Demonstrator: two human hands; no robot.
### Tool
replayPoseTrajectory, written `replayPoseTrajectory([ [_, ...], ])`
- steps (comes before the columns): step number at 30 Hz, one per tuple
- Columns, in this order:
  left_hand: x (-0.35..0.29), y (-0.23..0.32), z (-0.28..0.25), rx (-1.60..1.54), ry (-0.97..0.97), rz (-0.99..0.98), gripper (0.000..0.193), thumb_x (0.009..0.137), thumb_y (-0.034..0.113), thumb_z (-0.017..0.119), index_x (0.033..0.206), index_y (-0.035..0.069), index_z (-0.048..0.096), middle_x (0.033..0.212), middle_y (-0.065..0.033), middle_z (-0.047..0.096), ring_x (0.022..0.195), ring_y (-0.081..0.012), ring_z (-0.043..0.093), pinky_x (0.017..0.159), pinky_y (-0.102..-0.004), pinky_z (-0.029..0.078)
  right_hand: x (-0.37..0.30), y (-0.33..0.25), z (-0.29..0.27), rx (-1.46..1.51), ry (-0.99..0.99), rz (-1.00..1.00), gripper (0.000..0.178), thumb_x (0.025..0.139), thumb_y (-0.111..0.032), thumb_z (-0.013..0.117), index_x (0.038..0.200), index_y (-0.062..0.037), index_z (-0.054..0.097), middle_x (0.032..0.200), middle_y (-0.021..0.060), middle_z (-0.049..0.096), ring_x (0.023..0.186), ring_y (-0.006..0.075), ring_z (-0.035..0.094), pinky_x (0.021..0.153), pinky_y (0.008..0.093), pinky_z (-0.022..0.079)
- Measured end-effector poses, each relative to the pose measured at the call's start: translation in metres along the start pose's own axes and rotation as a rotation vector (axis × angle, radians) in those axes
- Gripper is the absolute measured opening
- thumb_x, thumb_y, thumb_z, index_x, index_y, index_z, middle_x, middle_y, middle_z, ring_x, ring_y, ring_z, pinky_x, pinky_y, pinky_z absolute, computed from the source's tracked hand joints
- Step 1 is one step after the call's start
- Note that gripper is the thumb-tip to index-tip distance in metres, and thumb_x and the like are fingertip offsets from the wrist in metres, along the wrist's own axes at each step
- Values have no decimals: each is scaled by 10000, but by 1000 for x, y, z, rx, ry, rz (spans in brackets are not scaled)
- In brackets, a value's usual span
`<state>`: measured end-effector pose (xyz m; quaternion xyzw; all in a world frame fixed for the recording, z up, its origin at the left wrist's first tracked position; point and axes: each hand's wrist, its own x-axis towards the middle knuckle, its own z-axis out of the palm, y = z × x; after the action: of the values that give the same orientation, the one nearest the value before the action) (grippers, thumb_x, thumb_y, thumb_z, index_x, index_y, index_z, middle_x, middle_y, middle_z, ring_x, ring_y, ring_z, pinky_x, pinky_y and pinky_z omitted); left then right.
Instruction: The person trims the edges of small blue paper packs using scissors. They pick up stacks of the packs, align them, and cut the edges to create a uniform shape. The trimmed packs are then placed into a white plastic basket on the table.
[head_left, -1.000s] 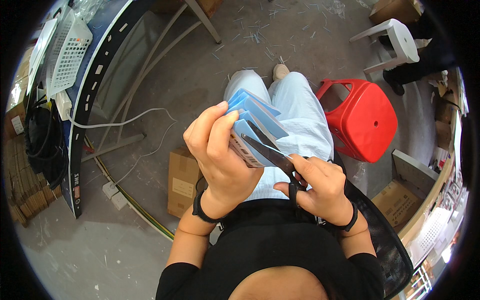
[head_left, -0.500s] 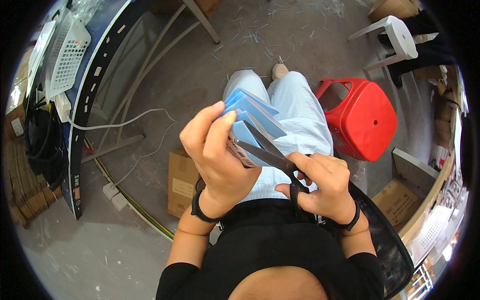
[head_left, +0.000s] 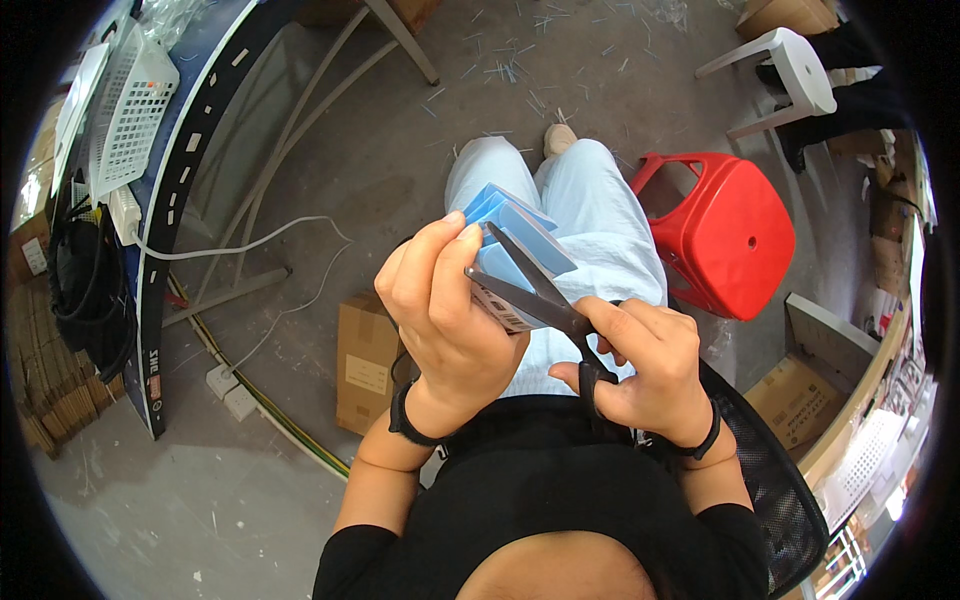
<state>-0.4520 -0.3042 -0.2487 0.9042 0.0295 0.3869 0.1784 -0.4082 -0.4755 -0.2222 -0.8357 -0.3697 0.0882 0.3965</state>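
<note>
My left hand point(head_left: 448, 305) is closed around a bundle of blue folded sheets point(head_left: 543, 248), which fan out in points over my lap. A white part with dark printing shows at the bundle's lower edge. In my right hand point(head_left: 652, 370) is a pair of dark scissors point(head_left: 568, 320), my thumb and fingers at its handles. Its blades stand apart and point toward my left fingertips. One blade lies across the face of the blue sheets, the other passes along their lower side. The part of the bundle inside my left palm is hidden.
To my right stands a red stool point(head_left: 745, 240), with a white stool point(head_left: 800, 75) and another person's dark-clothed legs beyond. A cardboard box point(head_left: 365, 370) sits on the floor at my left. Thin offcuts point(head_left: 505, 72) litter the floor ahead. A white cable point(head_left: 270, 235) hangs from the left table.
My left hand and the blue sheets have shifted slightly right and nearer to me. The scissors' blades are spread wider, while my right hand has hardly moved.
</note>
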Motion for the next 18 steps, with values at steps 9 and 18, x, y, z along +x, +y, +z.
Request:
replayPoseTrajectory([
  [9,1,-1,0,8,-13,17,610,691,76,743,1203,-8,423,1172,-162,471,995,-291,477,826,-362,408,-2,1,2,38,-1,-12,466,651,-254,791,1011,-16,617,599,63,499,471,217,500,452,316,392],
  [18,1,-1,0,5,-2,14,620,682,72,749,1206,0,427,1174,-159,471,997,-289,477,829,-363,412,-5,1,8,83,18,-18,489,672,-217,787,1058,14,597,605,76,500,481,225,505,453,322,398],
])
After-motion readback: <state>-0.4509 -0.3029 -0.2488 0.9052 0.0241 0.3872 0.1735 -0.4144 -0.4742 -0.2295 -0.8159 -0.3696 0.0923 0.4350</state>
